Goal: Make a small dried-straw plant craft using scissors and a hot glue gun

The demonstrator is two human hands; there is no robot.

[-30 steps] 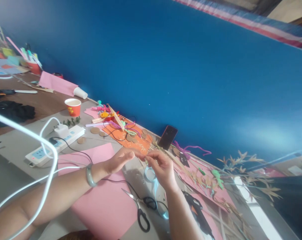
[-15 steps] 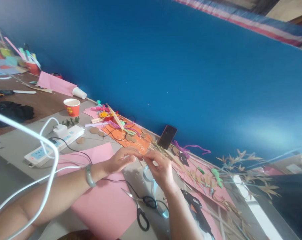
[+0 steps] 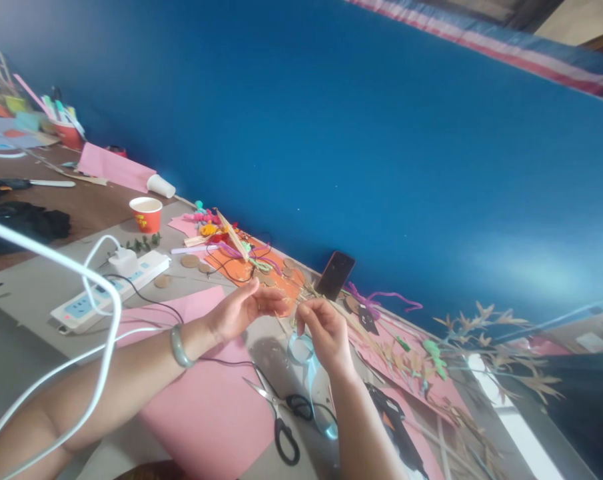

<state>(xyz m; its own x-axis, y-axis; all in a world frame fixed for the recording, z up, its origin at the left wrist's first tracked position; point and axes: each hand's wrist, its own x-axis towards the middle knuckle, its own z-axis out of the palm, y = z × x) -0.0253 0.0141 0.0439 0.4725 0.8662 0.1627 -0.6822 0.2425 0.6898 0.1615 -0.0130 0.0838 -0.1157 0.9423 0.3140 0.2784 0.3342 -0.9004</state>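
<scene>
My left hand (image 3: pixel 246 308), with a pale bangle (image 3: pixel 180 347) on its wrist, is raised above the pink paper (image 3: pixel 216 413), fingers stretched and thumb apart, holding nothing I can see. Just to its right, my right hand (image 3: pixel 326 333) has its thumb and index finger pinched together; whatever may be between them is too small to make out. A light blue ribbon roll (image 3: pixel 300 348) lies below the right hand, its loose end trailing down the table. Black-handled scissors (image 3: pixel 281 420) rest partly opened between the pink paper and my right forearm.
A white power strip (image 3: pixel 111 293) and a red paper cup (image 3: pixel 146 215) stand left. White cable (image 3: pixel 112 320) loops across my left forearm. A phone (image 3: pixel 335 275) leans on the blue wall (image 3: pixel 291 133). Behind lie an orange sheet (image 3: pixel 284 303) and craft scraps; right, a black glue gun (image 3: pixel 396 427) and dried stems (image 3: pixel 501 333).
My hands have moved apart. The left thumb has lifted and its fingers now face my right hand, which stays pinched and has shifted slightly right.
</scene>
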